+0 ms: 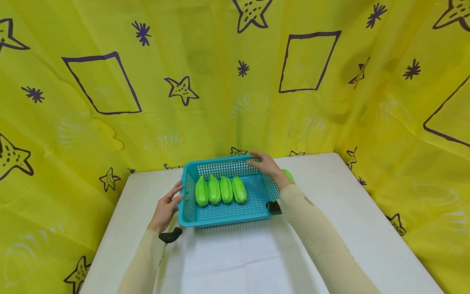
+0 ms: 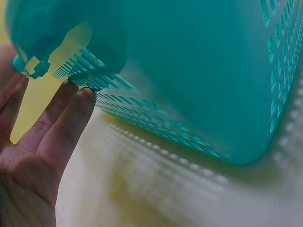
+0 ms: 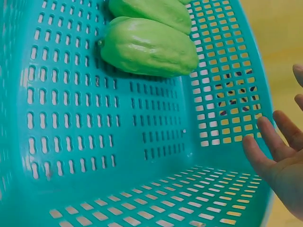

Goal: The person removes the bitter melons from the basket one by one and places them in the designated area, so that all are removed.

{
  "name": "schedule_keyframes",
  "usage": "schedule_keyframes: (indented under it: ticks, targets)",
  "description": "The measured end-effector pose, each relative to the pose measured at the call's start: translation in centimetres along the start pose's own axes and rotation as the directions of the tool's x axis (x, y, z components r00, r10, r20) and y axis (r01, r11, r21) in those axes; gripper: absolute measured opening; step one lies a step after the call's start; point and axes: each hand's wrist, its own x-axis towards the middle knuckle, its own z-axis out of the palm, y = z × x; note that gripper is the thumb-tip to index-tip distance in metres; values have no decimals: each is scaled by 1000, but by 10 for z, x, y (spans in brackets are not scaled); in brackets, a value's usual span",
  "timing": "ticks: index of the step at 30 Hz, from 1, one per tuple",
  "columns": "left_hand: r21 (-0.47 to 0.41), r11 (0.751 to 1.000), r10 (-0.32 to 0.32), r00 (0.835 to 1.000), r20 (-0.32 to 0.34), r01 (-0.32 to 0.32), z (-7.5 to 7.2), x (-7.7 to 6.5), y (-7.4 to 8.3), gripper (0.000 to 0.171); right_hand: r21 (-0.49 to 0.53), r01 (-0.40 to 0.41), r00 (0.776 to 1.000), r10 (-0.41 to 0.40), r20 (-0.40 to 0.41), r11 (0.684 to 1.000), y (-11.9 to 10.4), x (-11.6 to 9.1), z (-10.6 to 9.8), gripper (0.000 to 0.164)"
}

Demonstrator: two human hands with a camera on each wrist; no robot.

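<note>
- Head view: the blue-green basket [image 1: 257,185] stands on the white table [image 1: 227,261], four green vegetables [image 1: 214,190] side by side towards its left; a fifth green piece [image 1: 288,174] lies outside, beyond the right wall, partly hidden by the arm.
- The left hand [image 1: 164,209] has its fingers apart at the left rim, fingertips seemingly against it — no clamp. A sideways push could slide or turn the basket, as nothing pins it.
- The right hand [image 1: 268,165] spreads its fingers over the far right corner, holding nothing; whether it touches the rim, I cannot tell. A low sweep could knock the rim.
- The black wrist device [image 1: 273,207] sits close by the right wall — it could snag there if the arm drops.
- Tilting the basket could roll the four together, their sides being rounded.
</note>
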Motion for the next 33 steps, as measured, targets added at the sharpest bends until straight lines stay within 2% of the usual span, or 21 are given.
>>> schedule_keyframes:
  ticks: [4, 8, 12, 19, 29, 33]
  targets:
    - [2, 999, 34, 999, -2, -34, -2, 2, -6, 55, -20, 14, 998, -13, 66, 1000, 3, 1, 6, 56]
    - [-5, 998, 62, 998, 5, -62, -2, 2, -7, 58, -46, -2, 990, 8, 138, 999, 5, 2, 11, 56]
    - [-7, 998, 65, 998, 9, -65, -1, 1, -7, 58, -73, -31, 981, 45, 189, 997, 6, 2, 16, 56]
    - [-11, 998, 67, 998, 13, -66, -1, 1, -7, 58, -59, -85, 966, 97, 240, 995, 10, 1, 20, 51]
    - [6, 999, 50, 999, 3, -50, -3, 3, -6, 57, -46, -185, 916, 189, 353, 982, 5, -1, 29, 56]
    - [3, 998, 63, 998, 6, -63, -2, 1, -6, 57, -40, -209, 901, 209, 379, 977, 7, -1, 33, 56]
